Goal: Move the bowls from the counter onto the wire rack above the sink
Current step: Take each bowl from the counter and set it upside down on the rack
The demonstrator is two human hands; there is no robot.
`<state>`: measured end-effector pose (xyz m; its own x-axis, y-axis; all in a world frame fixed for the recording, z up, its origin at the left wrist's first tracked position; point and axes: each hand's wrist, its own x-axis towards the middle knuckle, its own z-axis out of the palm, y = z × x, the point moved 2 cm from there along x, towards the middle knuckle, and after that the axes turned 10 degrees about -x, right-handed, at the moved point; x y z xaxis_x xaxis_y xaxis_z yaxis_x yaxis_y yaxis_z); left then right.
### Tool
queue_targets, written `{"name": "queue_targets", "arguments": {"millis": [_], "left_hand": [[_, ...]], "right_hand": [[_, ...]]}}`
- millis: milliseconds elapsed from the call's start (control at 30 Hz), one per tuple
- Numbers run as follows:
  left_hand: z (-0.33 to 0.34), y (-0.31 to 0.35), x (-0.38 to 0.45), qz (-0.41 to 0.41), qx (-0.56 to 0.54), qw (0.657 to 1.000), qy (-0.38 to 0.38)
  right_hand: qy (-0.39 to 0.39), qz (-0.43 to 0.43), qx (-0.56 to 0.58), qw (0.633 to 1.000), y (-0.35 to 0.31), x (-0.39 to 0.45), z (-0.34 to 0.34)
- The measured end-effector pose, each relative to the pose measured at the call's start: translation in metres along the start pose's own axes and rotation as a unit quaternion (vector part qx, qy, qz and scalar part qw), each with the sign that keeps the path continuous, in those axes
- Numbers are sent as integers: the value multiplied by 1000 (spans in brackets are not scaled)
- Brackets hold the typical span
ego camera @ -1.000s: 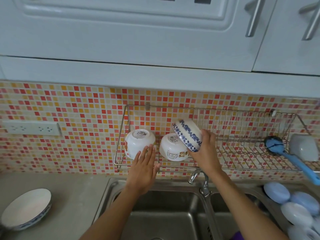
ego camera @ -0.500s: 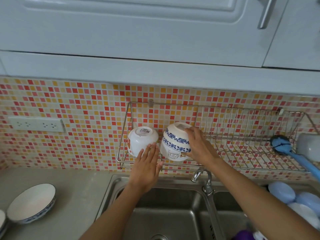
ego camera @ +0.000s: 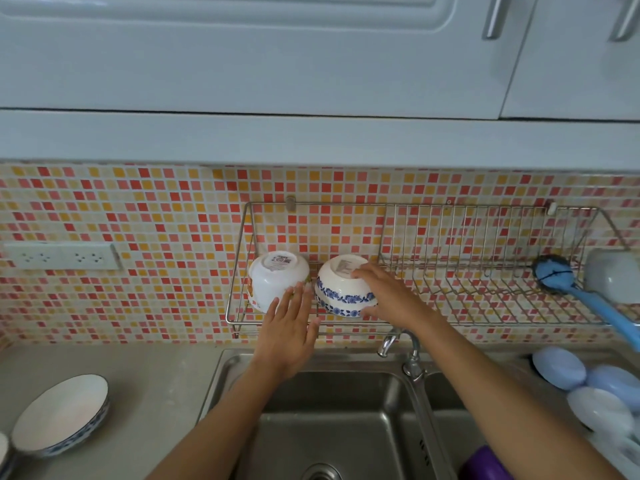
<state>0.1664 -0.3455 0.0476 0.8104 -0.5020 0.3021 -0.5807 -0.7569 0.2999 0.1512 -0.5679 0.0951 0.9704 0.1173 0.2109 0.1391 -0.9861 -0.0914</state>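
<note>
Near: sink [ego camera: 332, 427] below both wrists; counter [ego camera: 166, 382] left of it, with one bowl left [ego camera: 60, 415] well apart from either hand, plus a rim at the frame edge.

Left hand [ego camera: 287, 332]: fingers straight, close together, clamped on nothing. Fingertips [ego camera: 298, 292] touching the lower side of the white bowl [ego camera: 277, 282], inverted on the rack [ego camera: 450, 299].

Right hand [ego camera: 388, 299]: fingers curled over the blue-pattern bowl [ego camera: 341, 289], thumb low at the rim, fingertips on the upturned base. Bowl inverted, apparently stacked over another bowl; lower bowl hidden, so seating not verifiable.

Position of the held bowl: directly under the right fingers, just right of the left fingertips, almost touching the white bowl.

Risks:
- Release before full seating: tilt, then slide toward the rack's front rail and drop into the sink. Cause: smooth glazed surfaces, uneven stacking.
- Knock against the white bowl during withdrawal. Cause: minimal gap between the two.
- Chipping. Cause: hard contact of rim on wire.

Far: brush [ego camera: 581, 292] and cup [ego camera: 613, 275] at the rack's right end, well apart from the fingers; tiled wall behind.
</note>
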Motion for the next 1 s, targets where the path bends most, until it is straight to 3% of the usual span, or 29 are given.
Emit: {"name": "queue_targets", "arguments": {"millis": [100, 200, 300, 467, 633, 1000], "left_hand": [[-4, 7, 9, 0, -19, 1000, -9], [-8, 20, 24, 24, -71, 997, -22], [0, 33, 39, 41, -99, 993, -40], [9, 39, 50, 36, -103, 991, -73], [17, 33, 56, 76, -57, 994, -48], [8, 37, 40, 50, -50, 997, -19]], "right_hand": [[58, 71, 57, 994, -2, -15, 6], [93, 98, -16, 991, -12, -23, 14], [58, 100, -90, 989, -13, -25, 25], [41, 108, -118, 986, -13, -24, 32], [33, 143, -112, 983, -11, -18, 37], [31, 156, -119, 980, -15, -18, 36]]}}
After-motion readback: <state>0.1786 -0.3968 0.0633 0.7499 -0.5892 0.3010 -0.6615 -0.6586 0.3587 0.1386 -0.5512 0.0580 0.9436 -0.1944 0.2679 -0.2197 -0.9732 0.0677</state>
